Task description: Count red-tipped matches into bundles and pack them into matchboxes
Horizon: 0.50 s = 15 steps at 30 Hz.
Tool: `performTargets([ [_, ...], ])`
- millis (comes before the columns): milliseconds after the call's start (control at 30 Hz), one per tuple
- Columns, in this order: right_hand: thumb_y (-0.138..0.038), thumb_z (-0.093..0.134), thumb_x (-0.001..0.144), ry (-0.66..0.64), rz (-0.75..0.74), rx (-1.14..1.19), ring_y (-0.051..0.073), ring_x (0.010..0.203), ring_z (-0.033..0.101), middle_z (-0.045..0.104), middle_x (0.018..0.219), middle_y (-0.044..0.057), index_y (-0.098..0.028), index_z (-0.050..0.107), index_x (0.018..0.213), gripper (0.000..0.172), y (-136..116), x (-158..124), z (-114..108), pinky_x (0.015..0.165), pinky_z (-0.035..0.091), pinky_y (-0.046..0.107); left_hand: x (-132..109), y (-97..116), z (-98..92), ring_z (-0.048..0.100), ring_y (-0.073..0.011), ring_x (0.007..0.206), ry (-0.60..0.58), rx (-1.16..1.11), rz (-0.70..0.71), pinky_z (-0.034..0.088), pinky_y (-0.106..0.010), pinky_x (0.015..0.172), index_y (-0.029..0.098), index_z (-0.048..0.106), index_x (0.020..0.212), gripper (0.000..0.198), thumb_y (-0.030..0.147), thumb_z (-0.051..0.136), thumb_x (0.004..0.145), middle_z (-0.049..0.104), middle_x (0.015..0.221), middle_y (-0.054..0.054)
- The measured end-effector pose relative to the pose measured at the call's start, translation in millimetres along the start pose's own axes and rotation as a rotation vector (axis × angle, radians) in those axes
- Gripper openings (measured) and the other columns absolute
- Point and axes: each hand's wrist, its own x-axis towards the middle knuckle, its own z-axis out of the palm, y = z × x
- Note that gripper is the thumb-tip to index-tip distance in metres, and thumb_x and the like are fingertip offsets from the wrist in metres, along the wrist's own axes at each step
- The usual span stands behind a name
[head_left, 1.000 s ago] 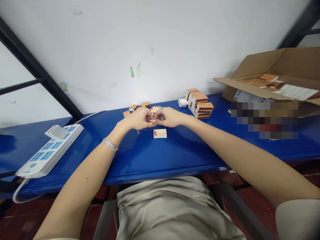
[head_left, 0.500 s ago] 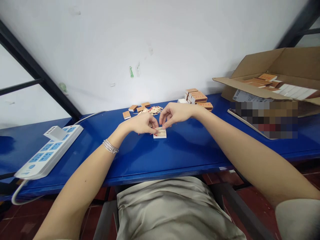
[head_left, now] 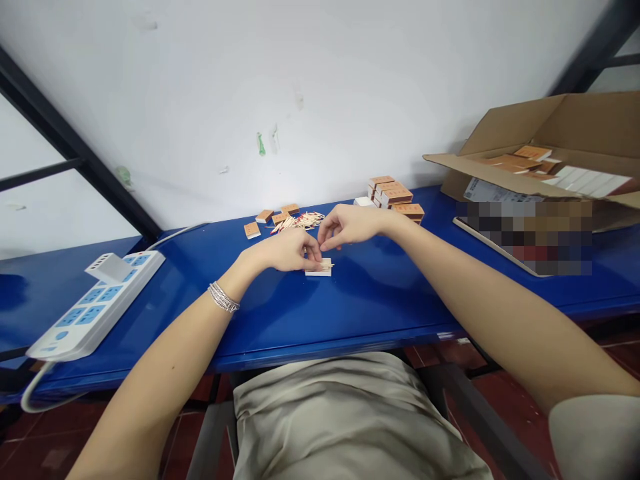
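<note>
1. Left hand: fingertips down at matches in white tray; can't tell if gripping.
2. Right hand: curled, fingertips just beside left's (hold unclear).
3. Tray sits on blue surface, below fingertips.
4. Loose match pile behind hands.
5. Matchbox stack right; open carton beyond.

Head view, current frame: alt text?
Left hand and right hand close together at a small white tray with matches on a blue table. Farther back: loose matches and orange matchboxes. A power strip sits at the left, an open cardboard box at the right.
</note>
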Motion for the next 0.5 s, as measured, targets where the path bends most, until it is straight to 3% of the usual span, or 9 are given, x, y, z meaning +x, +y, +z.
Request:
performTargets([
  [133,-0.052,0.077,0.063,-0.078,0.034,-0.041,0.017,0.066,0.063,0.073,0.072,0.004,-0.018,0.077,0.085,0.04,-3.8,-2.1,0.8,0.063,0.044,0.027,-4.4,-1.0,-8.6,0.059,-0.0116,0.06,-0.002,-0.021,-0.038,0.043,-0.024,0.057,0.015,0.073,0.093,0.029,0.04,0.071,0.078,0.071,0.076,-0.003],
  [300,-0.052,0.08,0.058,-0.162,0.039,-0.07,0.017,0.067,0.063,0.073,0.072,0.003,-0.018,0.077,0.08,0.04,-0.5,2.0,6.6,0.061,0.043,0.027,-9.5,-11.2,-18.5,0.061,-0.0138,0.065,-0.154,-0.071,-0.169,0.044,-0.024,0.056,0.015,0.071,0.092,0.04,0.046,0.078,0.068,0.072,0.081,-0.005],
  [500,-0.05,0.078,0.062,-0.175,0.019,-0.107,0.015,0.063,0.06,0.072,0.069,0.003,-0.017,0.078,0.079,0.036,2.2,6.0,11.2,0.058,0.041,0.026,-8.1,-17.7,-17.5,0.059,-0.0129,0.063,-0.227,-0.082,-0.174,0.043,-0.023,0.056,0.017,0.075,0.084,0.033,0.047,0.074,0.07,0.072,0.075,-0.003],
])
